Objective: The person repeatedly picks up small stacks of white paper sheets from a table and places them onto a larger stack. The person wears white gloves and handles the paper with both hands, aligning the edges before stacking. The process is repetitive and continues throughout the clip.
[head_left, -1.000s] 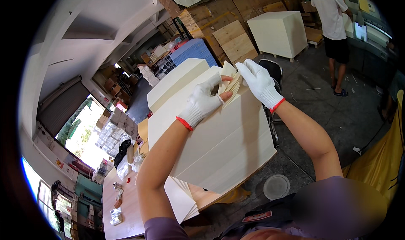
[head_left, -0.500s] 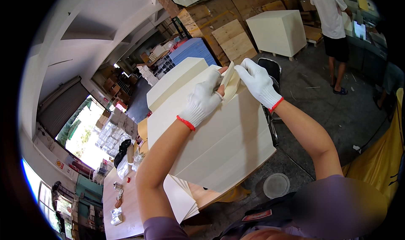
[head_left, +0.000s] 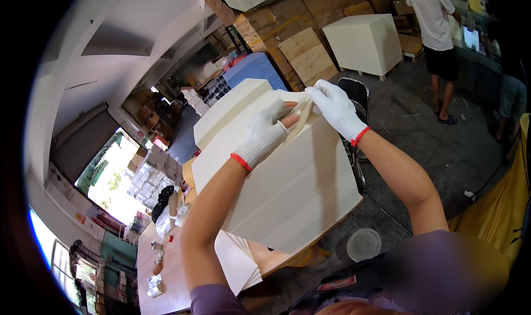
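A large stack of cream paper sheets [head_left: 287, 199] lies in front of me, its upper sheets bent up at the far right corner. My left hand [head_left: 266, 128], in a white knit glove with bare fingertips showing, rests on the stack. Its fingers are stretched and apart against the curled sheets. My right hand [head_left: 333, 106], gloved in white with a red cuff, pinches the raised corner of the sheets between thumb and fingers. How many sheets it holds I cannot tell. Behind my left hand, a thicker pile of sheets [head_left: 229, 107] sits along the stack's far left side.
A wooden table [head_left: 166, 282] extends at the lower left with small items on it. A black chair [head_left: 355, 91] stands just beyond my right hand. Farther right are a pallet of cream sheets [head_left: 359, 47] and a person [head_left: 431, 22]. A round bucket [head_left: 364, 245] is on the floor.
The lifted sheets have dropped from upright to a flatter curl. My left fingers have opened and moved slightly down over them. The right hand stays at the corner.
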Demonstrator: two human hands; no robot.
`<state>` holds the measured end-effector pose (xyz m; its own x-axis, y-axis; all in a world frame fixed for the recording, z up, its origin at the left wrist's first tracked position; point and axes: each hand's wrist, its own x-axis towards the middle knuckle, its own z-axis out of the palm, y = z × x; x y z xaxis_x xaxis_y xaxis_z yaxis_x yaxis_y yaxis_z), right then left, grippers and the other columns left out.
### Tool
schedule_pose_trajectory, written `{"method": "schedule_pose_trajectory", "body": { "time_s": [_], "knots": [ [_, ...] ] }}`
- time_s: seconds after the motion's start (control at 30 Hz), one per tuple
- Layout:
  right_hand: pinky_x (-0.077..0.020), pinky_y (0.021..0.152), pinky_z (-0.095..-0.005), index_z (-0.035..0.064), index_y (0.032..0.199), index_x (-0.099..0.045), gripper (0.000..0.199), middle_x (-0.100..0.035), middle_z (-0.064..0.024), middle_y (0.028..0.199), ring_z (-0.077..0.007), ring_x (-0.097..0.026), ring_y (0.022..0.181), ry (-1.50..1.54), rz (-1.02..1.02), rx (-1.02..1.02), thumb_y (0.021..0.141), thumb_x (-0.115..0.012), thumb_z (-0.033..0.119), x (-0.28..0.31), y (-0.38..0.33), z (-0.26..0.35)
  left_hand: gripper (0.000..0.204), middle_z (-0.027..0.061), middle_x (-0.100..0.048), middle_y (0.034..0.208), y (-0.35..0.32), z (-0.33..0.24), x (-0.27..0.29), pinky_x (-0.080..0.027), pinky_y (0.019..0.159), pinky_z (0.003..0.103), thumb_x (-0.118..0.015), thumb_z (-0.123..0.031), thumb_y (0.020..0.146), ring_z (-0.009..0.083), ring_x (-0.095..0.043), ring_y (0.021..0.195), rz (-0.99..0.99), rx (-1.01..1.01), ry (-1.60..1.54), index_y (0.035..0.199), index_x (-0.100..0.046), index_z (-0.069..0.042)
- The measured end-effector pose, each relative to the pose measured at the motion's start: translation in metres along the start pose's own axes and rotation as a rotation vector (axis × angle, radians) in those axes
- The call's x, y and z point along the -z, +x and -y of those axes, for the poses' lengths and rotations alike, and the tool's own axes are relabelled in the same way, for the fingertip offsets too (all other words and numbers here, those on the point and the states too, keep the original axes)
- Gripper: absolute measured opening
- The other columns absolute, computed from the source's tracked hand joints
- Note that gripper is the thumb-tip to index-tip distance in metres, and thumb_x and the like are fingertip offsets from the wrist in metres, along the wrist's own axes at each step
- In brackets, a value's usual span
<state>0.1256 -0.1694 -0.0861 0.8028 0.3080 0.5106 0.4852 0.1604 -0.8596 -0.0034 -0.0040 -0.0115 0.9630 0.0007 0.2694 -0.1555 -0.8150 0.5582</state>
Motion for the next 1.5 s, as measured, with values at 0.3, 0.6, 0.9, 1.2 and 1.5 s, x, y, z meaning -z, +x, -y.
{"method": "schedule_pose_trajectory", "body": {
  "time_s": [0.3,0.6,0.9,1.2,1.5],
  "knots": [
    [-0.0465,0.074,-0.0362,0.0035,0.087,-0.058,0.045,-0.062,-0.0082,0.077,-0.0180,-0.056,0.073,-0.047,-0.010,0.016,0.106,-0.058,0.044,0.001,0.002,-0.005,0.052,0.0187,-0.072,0.137,0.000,-0.003,-0.001,-0.056,0.099,0.035,-0.080,-0.022,0.095,0.0243,-0.070,0.120,0.021,0.021,-0.054,0.141,-0.064,-0.003],
    [-0.0473,0.072,-0.0350,0.0032,0.088,-0.059,0.047,-0.062,-0.0074,0.075,-0.0161,-0.057,0.072,0.001,-0.017,0.036,0.106,-0.061,0.046,0.000,0.002,-0.006,0.046,0.0157,-0.072,0.132,0.000,-0.002,-0.003,-0.053,0.103,0.036,-0.073,-0.018,0.099,0.0236,-0.068,0.121,-0.069,-0.147,0.003,0.141,-0.063,-0.002],
    [-0.0483,0.073,-0.0346,0.0009,0.091,-0.061,0.053,-0.062,-0.0091,0.078,-0.0156,-0.056,0.074,-0.054,-0.017,0.035,0.105,-0.062,0.052,0.002,0.001,-0.006,0.033,0.0041,-0.066,0.091,-0.003,-0.019,-0.002,-0.052,0.083,0.032,-0.062,-0.012,0.104,0.0135,-0.062,0.088,0.020,0.033,0.158,0.135,-0.070,-0.016],
    [-0.0486,0.071,-0.0340,0.0038,0.089,-0.066,0.054,-0.064,-0.0092,0.078,-0.0185,-0.061,0.074,-0.134,0.038,-0.021,0.101,-0.065,0.057,0.028,0.000,-0.001,0.039,0.0071,-0.071,0.108,-0.002,-0.006,-0.004,-0.051,0.086,0.032,-0.056,-0.011,0.103,0.0148,-0.062,0.095,-0.005,-0.123,0.120,0.141,-0.066,-0.007],
    [-0.0538,0.071,-0.0468,0.0100,0.093,-0.069,0.043,-0.070,-0.0117,0.082,-0.0344,-0.071,0.083,-0.947,0.150,0.652,0.105,-0.053,0.048,0.049,-0.001,0.016,0.032,0.0100,-0.065,0.095,0.000,0.002,-0.001,-0.051,0.083,0.035,-0.050,-0.015,0.105,0.0199,-0.061,0.085,-0.033,-0.182,0.167,0.128,-0.071,-0.013]
  ]
}}
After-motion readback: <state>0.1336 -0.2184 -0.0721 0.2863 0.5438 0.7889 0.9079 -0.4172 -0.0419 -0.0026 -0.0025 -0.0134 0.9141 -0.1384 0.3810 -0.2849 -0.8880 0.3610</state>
